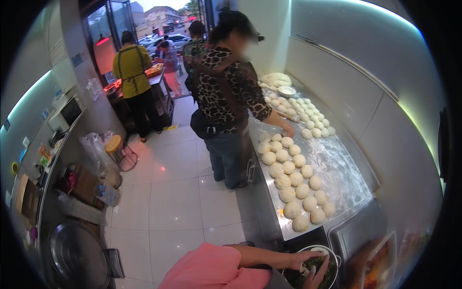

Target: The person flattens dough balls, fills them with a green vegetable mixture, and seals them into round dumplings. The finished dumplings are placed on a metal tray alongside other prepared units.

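Observation:
Low at the right, my left hand point(305, 257) and my right hand point(317, 277) are cupped around a piece of white dough point(304, 269) with dark green filling on it. The dough is partly hidden by my fingers. Directly beneath is a white-rimmed round pot point(337, 274) holding chopped dark green filling point(293, 277). Just beyond my hands, rows of round filled buns point(300, 224) lie on a floured metal worktop point(339, 162).
A co-worker in a patterned top point(223, 86) reaches over the worktop; smaller dough balls point(317, 124), a white bowl point(287, 91) and a dough mass point(276, 79) lie farther off. Beside my pot is a tray with orange-red contents point(371, 278). A stool point(113, 143) stands left.

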Motion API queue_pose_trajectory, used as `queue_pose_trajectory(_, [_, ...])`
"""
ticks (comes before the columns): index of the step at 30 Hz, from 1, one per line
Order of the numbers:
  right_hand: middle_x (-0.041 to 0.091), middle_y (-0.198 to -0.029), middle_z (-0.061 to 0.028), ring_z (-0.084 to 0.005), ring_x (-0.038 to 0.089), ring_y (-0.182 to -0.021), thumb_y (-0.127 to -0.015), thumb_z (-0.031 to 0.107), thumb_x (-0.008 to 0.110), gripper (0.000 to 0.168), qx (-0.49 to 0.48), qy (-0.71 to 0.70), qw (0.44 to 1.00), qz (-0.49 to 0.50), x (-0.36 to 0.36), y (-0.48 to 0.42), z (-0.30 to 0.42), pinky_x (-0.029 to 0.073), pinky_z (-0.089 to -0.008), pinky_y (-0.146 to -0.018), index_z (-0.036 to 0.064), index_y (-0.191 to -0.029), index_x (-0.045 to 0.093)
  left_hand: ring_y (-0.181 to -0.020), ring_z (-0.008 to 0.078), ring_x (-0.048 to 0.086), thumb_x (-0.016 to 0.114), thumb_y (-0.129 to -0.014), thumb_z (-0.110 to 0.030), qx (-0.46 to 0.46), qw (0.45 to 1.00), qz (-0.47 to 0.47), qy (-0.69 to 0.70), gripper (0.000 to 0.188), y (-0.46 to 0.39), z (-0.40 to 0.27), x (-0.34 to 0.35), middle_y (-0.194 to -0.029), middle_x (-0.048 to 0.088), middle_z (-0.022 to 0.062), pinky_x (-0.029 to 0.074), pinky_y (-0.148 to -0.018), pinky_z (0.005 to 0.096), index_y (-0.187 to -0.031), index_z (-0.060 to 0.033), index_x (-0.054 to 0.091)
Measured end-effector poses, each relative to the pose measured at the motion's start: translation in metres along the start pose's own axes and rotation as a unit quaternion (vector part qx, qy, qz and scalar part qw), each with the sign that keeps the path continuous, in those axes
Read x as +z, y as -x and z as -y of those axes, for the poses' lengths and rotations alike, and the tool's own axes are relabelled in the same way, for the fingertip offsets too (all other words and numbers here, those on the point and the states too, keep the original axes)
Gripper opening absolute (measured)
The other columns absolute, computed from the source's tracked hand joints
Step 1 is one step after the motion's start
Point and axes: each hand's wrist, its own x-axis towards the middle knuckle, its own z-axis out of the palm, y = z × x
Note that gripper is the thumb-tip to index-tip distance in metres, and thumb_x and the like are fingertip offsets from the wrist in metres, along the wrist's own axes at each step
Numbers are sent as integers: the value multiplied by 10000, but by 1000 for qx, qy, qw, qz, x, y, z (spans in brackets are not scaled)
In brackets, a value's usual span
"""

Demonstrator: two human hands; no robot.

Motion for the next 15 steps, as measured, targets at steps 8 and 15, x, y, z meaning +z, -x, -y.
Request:
queue_pose_trajectory(8, [287, -1361, -242, -330, 280, -1269, -871, 232, 499, 592, -10, 32, 999, 41, 6, 7, -2, 240, -366, -1034, -35, -1336, 249, -1191, 164, 380, 541, -796, -155, 69, 995, 42, -61, 535, -18, 18, -13, -1285, 434, 48, 314, -975, 312, -1299, -79, 378])
queue_pose_trajectory(15, [279, -1358, -253, -337, 278, -1267, -866, 313, 498, 663, 21, 12, 999, 23, 2, 14, 6, 236, -371, -1032, -61, -1335, 216, -1117, 171, 399, 531, -831, -410, 21, 990, -42, -131, 413, -9, 29, 2, -1240, 453, -17, 339, -881, 300, -1174, -179, 518])
